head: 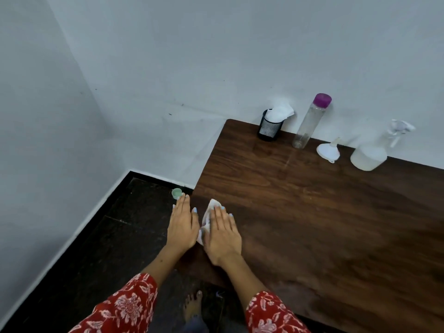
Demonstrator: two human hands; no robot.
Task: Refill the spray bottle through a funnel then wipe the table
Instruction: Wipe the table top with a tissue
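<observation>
Right hand [222, 234] lay flat, fingers straight and together, pressing a white wipe [208, 217] onto the desk [312, 212] at the desk's 9 o'clock edge; left hand [183, 224] was also flat with straight fingers, holding nothing, just beside the right one at its 9 o'clock, over the desk edge. Wipe looked thin, soft and crumpled, likely very light; judged it would bunch or slide out unless pinned under the whole palm, so flat pressure on its middle seemed the better hold than a pinch. Desk surface was dark wood grain, smooth, slightly glossy. At the desk's 12 to 1 o'clock, against the wall: black mesh cup [269, 127] stuffed with white tissue, a tall clear bottle [310, 121] with a purple cap, a white funnel [328, 151] standing on its wide mouth, and the translucent spray bottle [370, 155] with its white trigger head fitted. Spray bottle appeared part full of pale liquid; judged rigid plastic, moderately heavy, best taken by the neck.
</observation>
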